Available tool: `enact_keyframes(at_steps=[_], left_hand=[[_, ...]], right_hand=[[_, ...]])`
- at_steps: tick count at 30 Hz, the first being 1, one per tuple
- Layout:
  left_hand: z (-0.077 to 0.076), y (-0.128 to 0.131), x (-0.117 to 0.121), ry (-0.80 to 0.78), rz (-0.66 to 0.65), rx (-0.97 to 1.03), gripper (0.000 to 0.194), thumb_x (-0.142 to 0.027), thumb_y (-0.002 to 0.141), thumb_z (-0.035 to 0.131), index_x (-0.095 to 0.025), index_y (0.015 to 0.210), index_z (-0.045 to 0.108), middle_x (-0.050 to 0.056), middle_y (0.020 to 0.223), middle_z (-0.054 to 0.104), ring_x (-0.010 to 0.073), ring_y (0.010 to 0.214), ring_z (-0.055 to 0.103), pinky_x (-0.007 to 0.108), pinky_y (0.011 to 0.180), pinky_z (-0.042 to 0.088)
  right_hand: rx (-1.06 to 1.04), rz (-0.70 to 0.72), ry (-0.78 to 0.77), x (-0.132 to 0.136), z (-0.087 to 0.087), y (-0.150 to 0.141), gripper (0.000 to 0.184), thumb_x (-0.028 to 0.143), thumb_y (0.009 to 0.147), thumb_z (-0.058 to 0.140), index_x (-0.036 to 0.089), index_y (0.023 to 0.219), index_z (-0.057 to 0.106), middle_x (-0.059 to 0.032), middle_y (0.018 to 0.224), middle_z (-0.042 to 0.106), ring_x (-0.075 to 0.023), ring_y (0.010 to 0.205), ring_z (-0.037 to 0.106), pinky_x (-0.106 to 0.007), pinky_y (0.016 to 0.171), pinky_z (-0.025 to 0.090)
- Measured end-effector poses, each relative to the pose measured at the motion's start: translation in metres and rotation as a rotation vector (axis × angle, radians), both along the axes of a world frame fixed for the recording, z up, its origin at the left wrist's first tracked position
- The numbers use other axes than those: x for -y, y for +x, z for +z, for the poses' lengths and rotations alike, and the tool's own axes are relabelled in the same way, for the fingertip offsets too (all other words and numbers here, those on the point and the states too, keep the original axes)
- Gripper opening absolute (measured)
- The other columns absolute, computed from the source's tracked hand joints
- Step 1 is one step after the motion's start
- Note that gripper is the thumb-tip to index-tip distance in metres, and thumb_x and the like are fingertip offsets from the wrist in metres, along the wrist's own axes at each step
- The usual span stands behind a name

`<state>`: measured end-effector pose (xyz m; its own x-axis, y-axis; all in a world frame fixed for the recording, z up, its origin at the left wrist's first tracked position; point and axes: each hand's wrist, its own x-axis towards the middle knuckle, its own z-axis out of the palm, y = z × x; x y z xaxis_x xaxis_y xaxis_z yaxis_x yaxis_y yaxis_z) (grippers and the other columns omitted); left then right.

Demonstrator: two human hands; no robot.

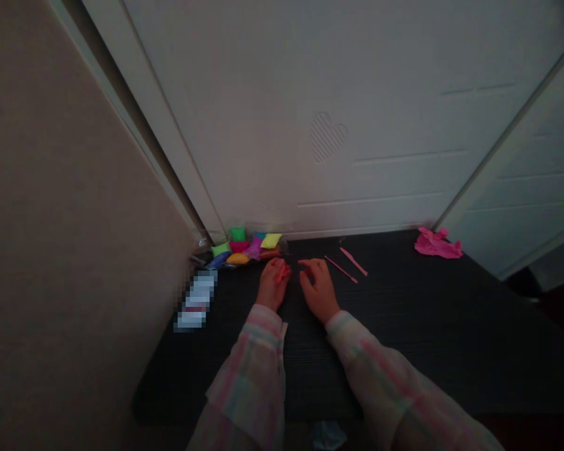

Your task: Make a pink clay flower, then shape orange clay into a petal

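Observation:
My left hand (pixel 272 286) is closed around a small bright red lump of modelling clay (pixel 283 272), just above the dark table. Parts of the lump are covered by the fingers. A short gap to the right, my right hand (pixel 318 285) has its thumb and index finger apart, with nothing visible between them. Just beyond it lie two thin pink modelling tools, a slim stick (pixel 341 269) and a flatter knife-like one (pixel 353 261).
Packets of coloured clay (pixel 239 258) in clear plastic lie at the table's back left. A blurred-out pale rectangular object (pixel 196 300) sits near the left edge. Crumpled pink material (pixel 437 243) rests at the back right. A white panel (pixel 380 181) stands behind the black table (pixel 404 313).

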<state>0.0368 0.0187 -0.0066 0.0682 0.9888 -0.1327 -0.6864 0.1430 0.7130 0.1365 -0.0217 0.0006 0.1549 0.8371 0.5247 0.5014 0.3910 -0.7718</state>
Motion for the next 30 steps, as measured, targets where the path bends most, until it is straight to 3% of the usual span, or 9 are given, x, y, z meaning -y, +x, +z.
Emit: enact_keyframes(at_steps=[6, 14, 22, 25, 27, 30], left_hand=[[0.002, -0.001, 0.0, -0.027, 0.006, -0.091, 0.026, -0.007, 0.052, 0.061, -0.017, 0.057, 0.038, -0.008, 0.044, 0.042, 0.0029, 0.038, 0.041, 0.013, 0.035, 0.027], [0.007, 0.003, 0.002, -0.045, 0.107, -0.222, 0.03, -0.017, 0.057, 0.058, -0.019, 0.052, 0.029, -0.012, 0.033, 0.03, 0.0026, 0.024, 0.027, 0.014, 0.027, 0.016], [0.008, 0.005, 0.003, -0.019, 0.125, -0.254, 0.031, -0.029, 0.06, 0.06, -0.018, 0.053, 0.032, -0.012, 0.03, 0.03, 0.0025, 0.023, 0.025, 0.015, 0.027, 0.015], [0.007, 0.007, 0.004, 0.017, 0.11, -0.225, 0.028, -0.034, 0.06, 0.06, -0.018, 0.057, 0.038, -0.01, 0.035, 0.039, 0.003, 0.028, 0.033, 0.015, 0.031, 0.023], [0.007, 0.008, 0.005, 0.042, 0.044, -0.141, 0.026, -0.039, 0.062, 0.058, -0.018, 0.067, 0.045, -0.005, 0.05, 0.052, 0.0058, 0.042, 0.047, 0.017, 0.041, 0.035], [0.009, 0.009, 0.008, 0.017, -0.192, 0.032, 0.035, -0.049, 0.067, 0.047, -0.017, 0.081, 0.051, 0.003, 0.074, 0.059, 0.0121, 0.064, 0.056, 0.024, 0.059, 0.042]], right_hand=[[-0.003, -0.035, -0.049, -0.004, -0.005, 0.006, 0.019, 0.013, 0.071, 0.041, 0.017, 0.083, 0.054, -0.0057, 0.083, 0.044, -0.016, 0.076, 0.046, -0.029, 0.065, 0.042], [0.011, -0.01, -0.048, -0.006, -0.008, 0.003, 0.018, 0.011, 0.069, 0.041, 0.018, 0.077, 0.055, -0.0045, 0.078, 0.046, -0.0159, 0.074, 0.047, -0.029, 0.065, 0.041], [-0.002, -0.003, -0.014, -0.004, -0.006, 0.004, 0.016, 0.014, 0.072, 0.04, 0.017, 0.079, 0.054, -0.0055, 0.08, 0.049, -0.0163, 0.078, 0.048, -0.03, 0.068, 0.041], [-0.011, -0.005, 0.008, -0.003, -0.004, 0.004, 0.018, 0.015, 0.074, 0.038, 0.018, 0.084, 0.053, -0.0061, 0.083, 0.05, -0.0163, 0.081, 0.048, -0.03, 0.07, 0.042], [-0.027, -0.016, 0.032, -0.003, -0.003, 0.004, 0.02, 0.016, 0.075, 0.037, 0.018, 0.088, 0.052, -0.0068, 0.088, 0.051, -0.0165, 0.087, 0.047, -0.031, 0.075, 0.041], [-0.048, -0.039, 0.078, -0.005, -0.005, 0.006, 0.024, 0.019, 0.077, 0.036, 0.018, 0.097, 0.049, -0.0082, 0.099, 0.05, -0.0171, 0.096, 0.044, -0.034, 0.083, 0.036]])
